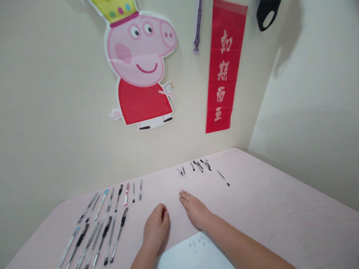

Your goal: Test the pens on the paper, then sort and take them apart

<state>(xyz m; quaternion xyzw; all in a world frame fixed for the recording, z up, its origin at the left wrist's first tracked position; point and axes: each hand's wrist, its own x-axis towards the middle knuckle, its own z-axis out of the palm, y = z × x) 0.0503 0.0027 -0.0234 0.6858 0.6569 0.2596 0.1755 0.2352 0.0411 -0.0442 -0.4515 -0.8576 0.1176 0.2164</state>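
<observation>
My left hand (156, 226) rests above the pink tabletop (266, 209) with its fingers curled closed; whatever they hold, if anything, is hidden. Just to its right and farther forward, my right hand (195, 210) reaches over the table with fingers pressed together. A thin dark tip (182, 191) shows at its fingertips, too small to name. Beyond that hand lie several small pen parts (198, 166), black and clear, near the wall. A slim black pen part (223, 178) lies apart from them to the right. Below my hands is a white sheet of paper (190, 257) with small dark marks.
Pens lie in two rows on the left, a far row with a pink pen (126, 194) and a near row with a black-gripped pen (119, 234). The wall behind carries a pig cutout (144, 101), a red banner (227, 67), a purple strap (198, 26) and a black mask (266, 15).
</observation>
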